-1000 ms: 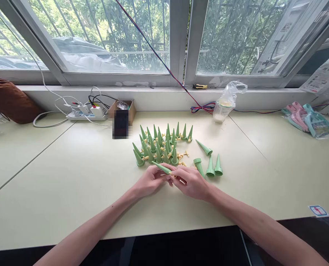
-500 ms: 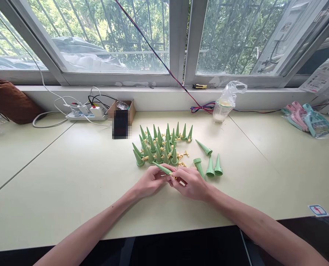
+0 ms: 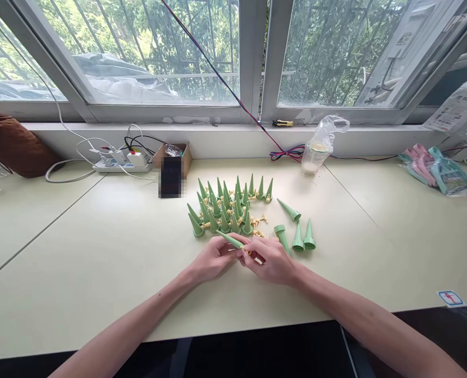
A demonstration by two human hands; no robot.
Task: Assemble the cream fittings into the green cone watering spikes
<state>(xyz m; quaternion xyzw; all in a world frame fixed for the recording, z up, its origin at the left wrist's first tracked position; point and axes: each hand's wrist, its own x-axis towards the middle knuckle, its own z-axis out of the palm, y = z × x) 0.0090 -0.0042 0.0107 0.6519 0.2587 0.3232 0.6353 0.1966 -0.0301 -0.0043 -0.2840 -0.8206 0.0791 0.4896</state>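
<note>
Left hand (image 3: 213, 257) has its fingers curled, gripping a green spike (image 3: 229, 240) over the near middle of the table (image 3: 99, 273). Spike is tilted, tip to far left, wide end toward the right hand (image 3: 271, 260). Right hand pinches at that end, thumb and fingers closed on a small yellow fitting (image 3: 247, 252); how far it sits in the spike is hidden by fingers. Hands just about touch. Just far of them: cluster of green spikes (image 3: 224, 223), mostly tip up, yellow fittings among them. Loose yellow pieces (image 3: 263, 219) at cluster's right edge. Right of that, 4 separate spikes (image 3: 290, 211): 1 lies tip to far left, 1 has its wide end far, 2 side by side point tips far. Far left: cardboard box (image 3: 187, 157), power strip (image 3: 119, 168). Far right: bagged cup (image 3: 316, 153).
</note>
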